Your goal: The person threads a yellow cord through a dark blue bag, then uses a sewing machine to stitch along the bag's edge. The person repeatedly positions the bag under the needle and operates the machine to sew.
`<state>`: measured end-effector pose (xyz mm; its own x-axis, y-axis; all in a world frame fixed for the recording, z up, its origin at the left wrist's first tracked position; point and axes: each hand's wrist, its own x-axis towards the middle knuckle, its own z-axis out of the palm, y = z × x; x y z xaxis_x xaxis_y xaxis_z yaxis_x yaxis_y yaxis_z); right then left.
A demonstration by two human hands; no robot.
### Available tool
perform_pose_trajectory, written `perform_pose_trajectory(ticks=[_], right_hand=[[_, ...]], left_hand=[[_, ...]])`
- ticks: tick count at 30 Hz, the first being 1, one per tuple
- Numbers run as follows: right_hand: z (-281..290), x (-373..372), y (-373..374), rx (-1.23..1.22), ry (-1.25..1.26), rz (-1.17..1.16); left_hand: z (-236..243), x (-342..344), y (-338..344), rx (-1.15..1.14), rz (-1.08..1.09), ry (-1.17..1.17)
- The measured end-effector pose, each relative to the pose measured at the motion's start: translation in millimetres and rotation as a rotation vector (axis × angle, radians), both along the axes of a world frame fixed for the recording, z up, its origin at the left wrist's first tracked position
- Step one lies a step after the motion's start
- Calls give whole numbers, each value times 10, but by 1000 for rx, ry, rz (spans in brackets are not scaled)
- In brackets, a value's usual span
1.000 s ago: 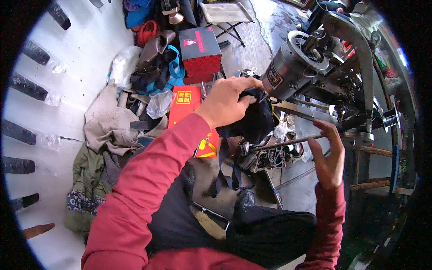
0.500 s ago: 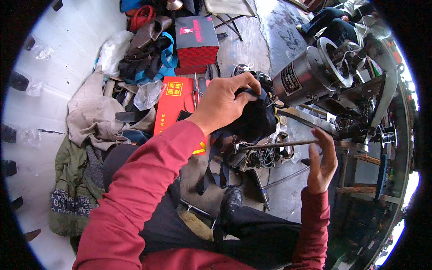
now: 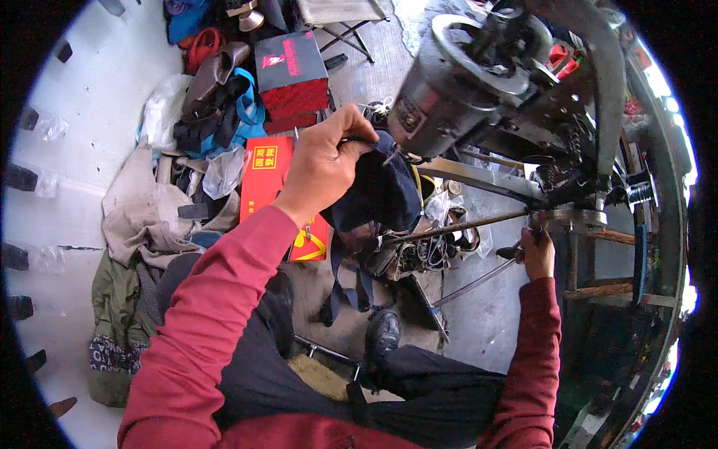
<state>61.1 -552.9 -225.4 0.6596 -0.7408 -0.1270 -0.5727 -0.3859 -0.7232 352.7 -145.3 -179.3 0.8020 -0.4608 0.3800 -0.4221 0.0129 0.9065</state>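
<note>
My left hand (image 3: 329, 161) pinches the top edge of a dark navy cloth bag (image 3: 381, 191). The bag hangs close to the lower end of a metal sewing machine head (image 3: 430, 101), and its strap (image 3: 340, 288) trails down toward the floor. On the right, my right hand (image 3: 537, 253) is closed just below the edge of a round metal wheel (image 3: 572, 218) on the machine. What its fingers hold is hidden, though a dark knob-like piece shows beside them. A thin metal rod (image 3: 456, 229) runs between the bag's area and that wheel.
Below the bag sit worn shoes and a tangle of laces (image 3: 434, 251). A red box (image 3: 265, 172) and a black-and-red box (image 3: 292, 75) stand left of the bag. Clothes (image 3: 142, 217) are heaped at the left. A folding stool (image 3: 340, 15) is at the far end.
My right hand has gone from open, fingers apart, to closed near the wheel's edge. My left hand keeps its pinch on the bag. The whole view has shifted, with the machine head appearing nearer.
</note>
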Motion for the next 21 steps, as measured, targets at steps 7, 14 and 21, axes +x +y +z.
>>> perform_pose_trajectory(ticks=[7, 14, 21], right_hand=[[275, 172, 440, 75, 32, 7], [1135, 131, 350, -264, -306, 59], [886, -352, -755, -624, -34, -146]], left_hand=[[118, -12, 32, 62, 2, -156], [120, -15, 12, 47, 3, -122], [130, 2, 2, 18, -31, -128]])
